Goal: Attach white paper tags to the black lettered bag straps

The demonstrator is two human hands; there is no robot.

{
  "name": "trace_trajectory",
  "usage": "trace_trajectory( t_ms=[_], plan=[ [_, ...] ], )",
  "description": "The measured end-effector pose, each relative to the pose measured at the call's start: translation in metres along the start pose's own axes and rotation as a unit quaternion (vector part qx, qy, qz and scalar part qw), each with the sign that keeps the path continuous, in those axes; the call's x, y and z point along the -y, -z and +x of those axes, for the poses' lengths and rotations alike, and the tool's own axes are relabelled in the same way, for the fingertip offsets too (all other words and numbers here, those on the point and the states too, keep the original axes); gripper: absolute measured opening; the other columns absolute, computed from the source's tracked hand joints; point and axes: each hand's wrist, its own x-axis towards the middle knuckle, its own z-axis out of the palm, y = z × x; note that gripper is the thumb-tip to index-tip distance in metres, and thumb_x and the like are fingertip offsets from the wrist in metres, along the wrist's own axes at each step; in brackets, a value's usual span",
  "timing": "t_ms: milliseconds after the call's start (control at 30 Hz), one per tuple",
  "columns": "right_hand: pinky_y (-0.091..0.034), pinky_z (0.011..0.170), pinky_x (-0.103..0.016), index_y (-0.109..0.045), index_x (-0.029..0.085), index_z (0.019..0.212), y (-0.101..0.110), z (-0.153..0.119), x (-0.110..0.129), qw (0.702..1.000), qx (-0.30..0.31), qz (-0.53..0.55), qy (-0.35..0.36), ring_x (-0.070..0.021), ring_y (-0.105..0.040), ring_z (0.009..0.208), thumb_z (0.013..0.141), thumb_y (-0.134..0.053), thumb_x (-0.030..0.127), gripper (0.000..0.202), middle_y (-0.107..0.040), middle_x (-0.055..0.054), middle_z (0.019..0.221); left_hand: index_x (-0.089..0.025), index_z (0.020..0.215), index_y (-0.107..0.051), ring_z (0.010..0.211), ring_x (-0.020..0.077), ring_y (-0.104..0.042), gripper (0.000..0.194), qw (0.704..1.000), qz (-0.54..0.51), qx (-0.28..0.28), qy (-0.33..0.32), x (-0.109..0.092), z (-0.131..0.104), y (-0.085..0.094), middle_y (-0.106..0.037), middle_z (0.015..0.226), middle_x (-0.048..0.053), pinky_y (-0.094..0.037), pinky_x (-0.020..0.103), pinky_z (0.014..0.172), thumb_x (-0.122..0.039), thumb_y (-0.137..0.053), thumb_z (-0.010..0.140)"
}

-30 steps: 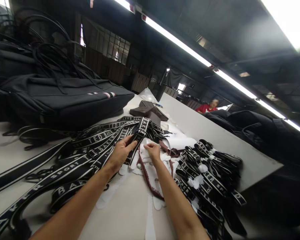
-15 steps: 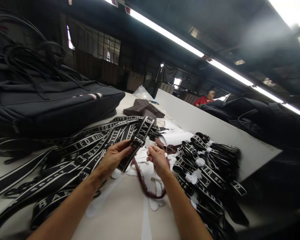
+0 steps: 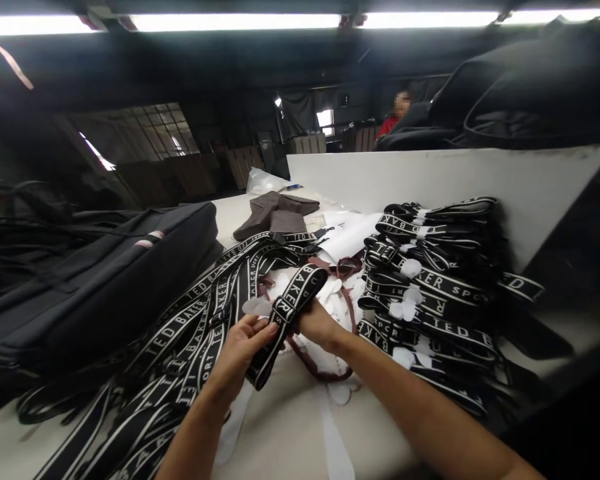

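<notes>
A folded black strap with white lettering [image 3: 296,293] is in front of me, above the table. My left hand [image 3: 243,347] is closed round its lower left part, thumb on top. Behind the strap's right side is my right hand [image 3: 317,325], its fingers hidden by the strap. A white paper piece [image 3: 257,306] shows just above my left fingers. Under the hands lie white scraps and a dark red cord [image 3: 325,377]. Loose lettered straps [image 3: 180,320] spread out to the left. Folded straps with white bands [image 3: 435,283] are piled at the right.
A large black bag [image 3: 105,273] stands at the left. Dark brown pieces [image 3: 275,213] and a clear plastic bag [image 3: 265,181] lie at the back. Along the right back runs a white partition [image 3: 410,173], with black bags [image 3: 530,93] and a person in red [image 3: 389,125] beyond.
The view has levelled and turned. My right hand has moved in behind the held strap, whose upper end now forms a rounded loop. My left hand still holds it.
</notes>
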Motion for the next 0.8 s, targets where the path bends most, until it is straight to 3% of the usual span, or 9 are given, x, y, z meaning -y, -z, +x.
trace_trajectory(
  t_ms=[133, 267, 433, 600, 800],
  plan=[
    [-0.043, 0.048, -0.023, -0.064, 0.011, 0.075, 0.003, -0.001, 0.005, 0.999, 0.008, -0.035, -0.029, -0.0119, -0.052, 0.054, 0.064, -0.066, 0.013, 0.012, -0.061, -0.002, 0.065, -0.011, 0.104, -0.065, 0.071, 0.0143, -0.065, 0.049, 0.999, 0.036, -0.022, -0.025, 0.002, 0.000, -0.002, -0.072, 0.094, 0.009, -0.053, 0.023, 0.071, -0.040, -0.083, 0.069],
    [-0.042, 0.054, -0.022, -0.063, 0.010, 0.064, 0.007, 0.000, 0.005, 0.996, 0.027, -0.016, -0.084, -0.0104, -0.051, 0.056, 0.065, -0.062, 0.009, 0.001, -0.058, -0.002, 0.059, -0.011, 0.105, -0.069, 0.084, 0.0186, -0.067, 0.047, 0.991, 0.102, -0.063, -0.066, 0.005, 0.005, 0.003, -0.072, 0.097, 0.010, -0.052, 0.025, 0.079, -0.043, -0.080, 0.072],
    [-0.043, 0.057, -0.021, -0.064, 0.011, 0.070, 0.009, -0.001, 0.001, 0.992, 0.090, 0.029, -0.087, -0.0096, -0.051, 0.059, 0.061, -0.078, 0.023, 0.021, -0.059, 0.000, 0.063, -0.011, 0.099, -0.070, 0.090, 0.0228, -0.068, 0.045, 0.978, 0.147, -0.099, -0.109, 0.006, 0.009, 0.008, -0.073, 0.096, 0.009, -0.052, 0.030, 0.083, -0.044, -0.080, 0.070],
    [-0.041, 0.049, -0.022, -0.064, 0.012, 0.074, 0.005, -0.001, -0.008, 0.995, 0.052, 0.058, -0.054, -0.0085, -0.047, 0.050, 0.059, -0.085, 0.045, 0.042, -0.054, 0.002, 0.057, -0.013, 0.103, -0.069, 0.096, 0.0230, -0.067, 0.045, 0.981, 0.119, -0.092, -0.121, 0.006, 0.007, 0.004, -0.073, 0.102, 0.009, -0.052, 0.031, 0.089, -0.042, -0.081, 0.071],
    [-0.037, 0.047, -0.020, -0.068, 0.012, 0.084, 0.001, 0.001, -0.011, 0.996, 0.046, 0.078, -0.008, -0.0067, -0.046, 0.051, 0.060, -0.084, 0.048, 0.045, -0.060, 0.000, 0.067, -0.013, 0.104, -0.070, 0.089, 0.0214, -0.068, 0.047, 0.987, 0.058, -0.113, -0.100, 0.002, 0.001, -0.002, -0.073, 0.097, 0.008, -0.054, 0.027, 0.080, -0.045, -0.080, 0.070]
  ],
)
